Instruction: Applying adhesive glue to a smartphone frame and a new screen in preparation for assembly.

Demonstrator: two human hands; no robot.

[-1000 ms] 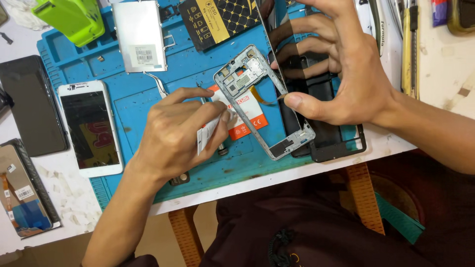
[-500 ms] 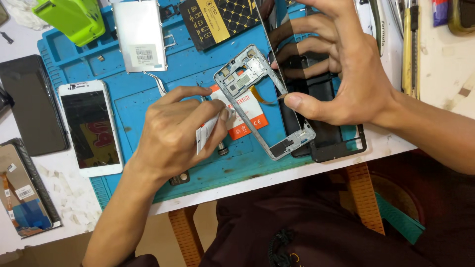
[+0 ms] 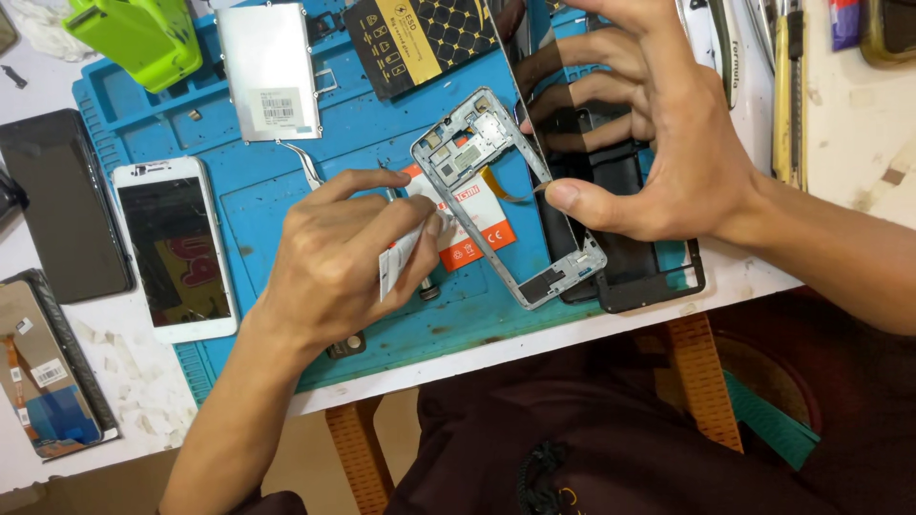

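Observation:
An opened smartphone [image 3: 563, 277] with a silver frame, bare circuit board and a white-and-orange battery [image 3: 474, 234] lies on a blue repair mat [image 3: 286, 205]. My right hand [image 3: 658, 124] lifts the phone's thin screen panel on edge along the frame's right side, thumb near the frame's middle. My left hand [image 3: 339, 257] pinches a small white card [image 3: 401, 262] with its edge against the battery's left side. A black phone back [image 3: 649, 267] lies under the frame.
A white phone [image 3: 176, 248] lies at the mat's left edge, a dark phone [image 3: 62, 205] beyond it. A silver plate [image 3: 269, 72], tweezers [image 3: 307, 167], a black-and-yellow box [image 3: 420, 38] and a green object [image 3: 134, 33] sit farther back. Hand tools [image 3: 787, 86] lie at right.

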